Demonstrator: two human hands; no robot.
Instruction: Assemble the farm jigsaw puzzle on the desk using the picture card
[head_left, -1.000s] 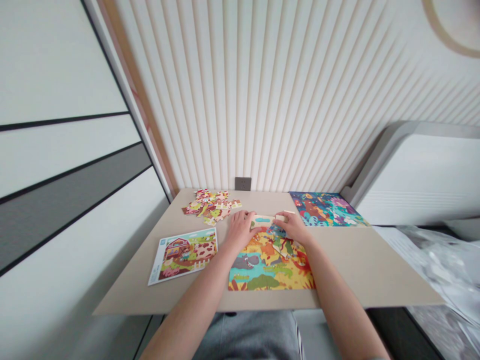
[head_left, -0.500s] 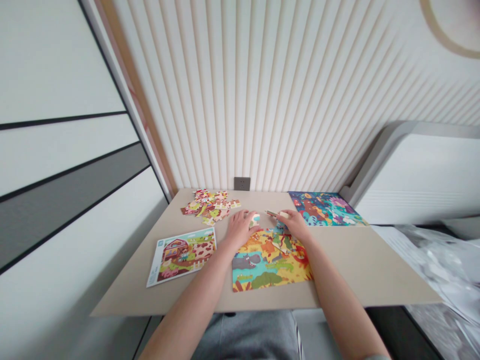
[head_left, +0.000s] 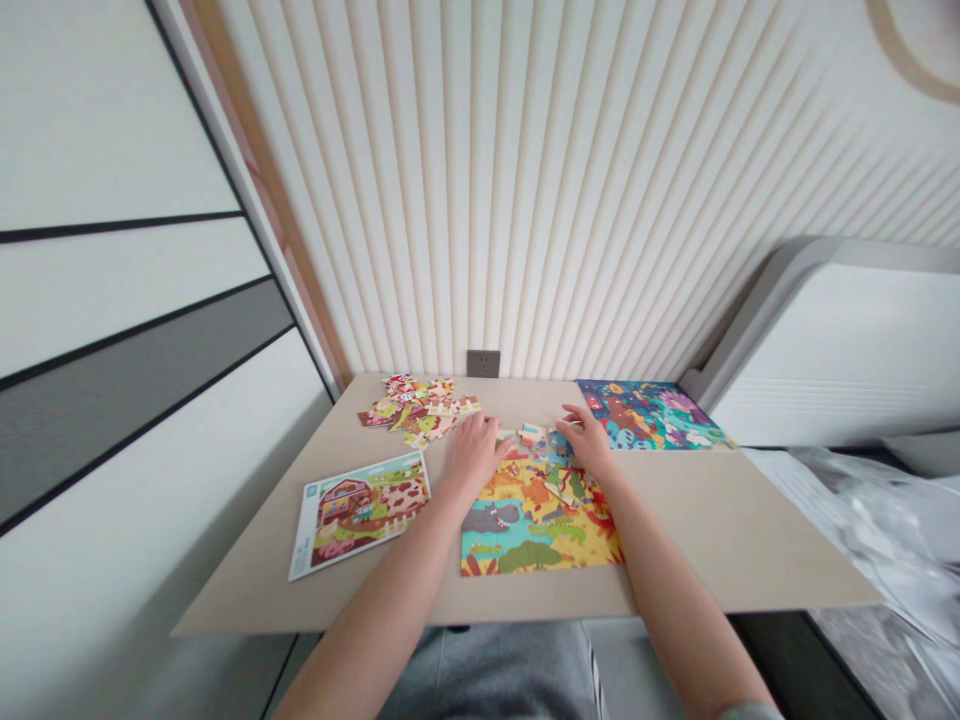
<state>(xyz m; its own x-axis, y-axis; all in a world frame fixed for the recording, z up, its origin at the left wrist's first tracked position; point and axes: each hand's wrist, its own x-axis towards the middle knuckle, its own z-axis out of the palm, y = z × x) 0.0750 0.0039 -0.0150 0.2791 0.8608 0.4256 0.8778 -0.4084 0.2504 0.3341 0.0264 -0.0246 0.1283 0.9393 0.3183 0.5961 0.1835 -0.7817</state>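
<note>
A yellow and turquoise animal puzzle (head_left: pixel 544 520) lies flat on the table between my forearms. At its top left corner rests my left hand (head_left: pixel 474 452), fingers pointing away and close to the surface; whatever is under them is hidden. Near the top right corner is my right hand (head_left: pixel 587 438), its fingers apart and no piece visible between them. A small loose piece (head_left: pixel 532 433) lies between the hands at the puzzle's upper edge, tilted on other pieces.
Loose puzzle pieces (head_left: pixel 420 408) are heaped at the back left. A farm picture card (head_left: pixel 360 512) lies left of my left forearm. A dark blue picture puzzle (head_left: pixel 652 415) is at the back right. Clear plastic wrapping (head_left: pixel 870 510) lies beyond the table's right side.
My right hand has opened and come away from the piece it held, which now lies between the hands. My left hand has shifted slightly away from me.
</note>
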